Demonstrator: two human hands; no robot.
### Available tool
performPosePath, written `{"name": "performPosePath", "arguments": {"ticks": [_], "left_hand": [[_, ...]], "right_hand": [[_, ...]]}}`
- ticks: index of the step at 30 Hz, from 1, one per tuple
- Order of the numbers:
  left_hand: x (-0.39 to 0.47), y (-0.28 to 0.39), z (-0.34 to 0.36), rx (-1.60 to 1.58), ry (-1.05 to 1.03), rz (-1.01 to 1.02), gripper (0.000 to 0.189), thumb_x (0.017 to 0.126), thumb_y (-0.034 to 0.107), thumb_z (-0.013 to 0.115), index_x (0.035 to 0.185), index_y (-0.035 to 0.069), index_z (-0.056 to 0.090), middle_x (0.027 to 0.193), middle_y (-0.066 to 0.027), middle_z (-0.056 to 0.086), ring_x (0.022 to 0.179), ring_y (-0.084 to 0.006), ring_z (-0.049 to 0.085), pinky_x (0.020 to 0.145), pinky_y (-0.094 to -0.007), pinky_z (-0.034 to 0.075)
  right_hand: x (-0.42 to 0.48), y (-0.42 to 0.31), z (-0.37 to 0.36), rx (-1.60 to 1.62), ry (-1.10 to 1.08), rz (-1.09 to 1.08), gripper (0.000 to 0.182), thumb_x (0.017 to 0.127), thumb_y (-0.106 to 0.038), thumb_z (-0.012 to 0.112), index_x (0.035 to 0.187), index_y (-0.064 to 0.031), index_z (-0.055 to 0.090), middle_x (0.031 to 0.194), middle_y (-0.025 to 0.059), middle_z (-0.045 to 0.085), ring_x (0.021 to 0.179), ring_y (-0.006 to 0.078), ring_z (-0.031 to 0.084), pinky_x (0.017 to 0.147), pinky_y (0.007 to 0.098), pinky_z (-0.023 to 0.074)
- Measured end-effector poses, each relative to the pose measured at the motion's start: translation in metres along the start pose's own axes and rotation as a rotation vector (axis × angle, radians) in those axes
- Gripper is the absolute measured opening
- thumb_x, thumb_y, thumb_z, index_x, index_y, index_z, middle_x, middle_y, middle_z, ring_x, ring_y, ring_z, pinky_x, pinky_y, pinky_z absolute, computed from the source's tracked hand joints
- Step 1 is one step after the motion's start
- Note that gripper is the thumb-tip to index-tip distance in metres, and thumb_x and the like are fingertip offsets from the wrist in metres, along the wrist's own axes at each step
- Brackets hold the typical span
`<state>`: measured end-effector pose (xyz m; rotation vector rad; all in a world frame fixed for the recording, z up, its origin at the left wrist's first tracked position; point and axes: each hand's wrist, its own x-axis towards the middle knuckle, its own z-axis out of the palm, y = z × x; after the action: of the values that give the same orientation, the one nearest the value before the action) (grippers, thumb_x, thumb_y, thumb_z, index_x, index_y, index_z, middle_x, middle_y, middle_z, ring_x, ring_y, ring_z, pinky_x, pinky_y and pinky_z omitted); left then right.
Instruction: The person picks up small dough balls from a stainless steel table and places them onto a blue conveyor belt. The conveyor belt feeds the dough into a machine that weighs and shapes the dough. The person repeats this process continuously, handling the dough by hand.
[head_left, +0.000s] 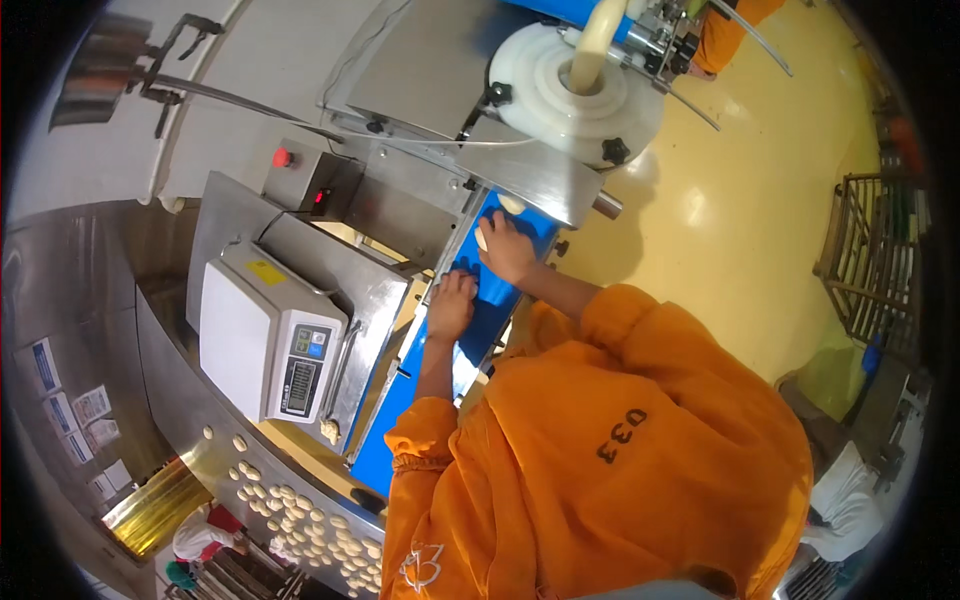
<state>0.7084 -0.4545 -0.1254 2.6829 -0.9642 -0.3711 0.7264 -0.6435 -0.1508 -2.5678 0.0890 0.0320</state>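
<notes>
My right hand (508, 253) curls over the blue conveyor belt (491, 304), its fingers around a pale dough piece (481, 239) that shows at its left side. Just beyond the fingertips another dough piece (511, 203) lies on the belt, close to the metal housing (525, 176). Lower on the belt, my left hand (451, 304) rests palm down near the left edge with fingers bent. What lies under its palm is mostly hidden.
A white digital scale (240, 337) stands on a steel table (382, 300) at left. Above the belt, a white round plate (525, 82) receives a thick dough strand (592, 56). Several dough pieces (300, 517) cover a lower steel table. A red button (282, 157) tops a control box.
</notes>
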Motion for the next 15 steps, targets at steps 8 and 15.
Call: {"name": "performPosePath", "arguments": {"ticks": [8,15], "left_hand": [[-0.043,0.012,0.015,-1.187,0.402,-0.681,0.028,0.093,0.011,0.052,0.12,0.007,0.053,0.112,-0.0109,0.06,0.098,-0.0225,0.061,0.074,-0.0343,0.054],[-0.084,0.043,0.061,-1.75,0.545,-0.919,0.039,0.099,0.035,0.037,0.126,0.01,0.05,0.109,-0.0096,0.062,0.089,-0.0196,0.061,0.071,-0.0342,0.05]], "right_hand": [[-0.025,0.002,-0.04,0.263,-0.136,0.057,0.075,0.075,-0.02,0.071,0.14,-0.0104,0.038,0.142,0.0263,0.026,0.105,0.0423,0.062,0.083,0.0454,0.056],[-0.005,0.019,-0.005,0.477,0.047,0.107,0.07,0.075,-0.017,0.072,0.14,-0.0121,0.046,0.144,0.0243,0.027,0.113,0.0448,0.055,0.095,0.0425,0.05]]}}
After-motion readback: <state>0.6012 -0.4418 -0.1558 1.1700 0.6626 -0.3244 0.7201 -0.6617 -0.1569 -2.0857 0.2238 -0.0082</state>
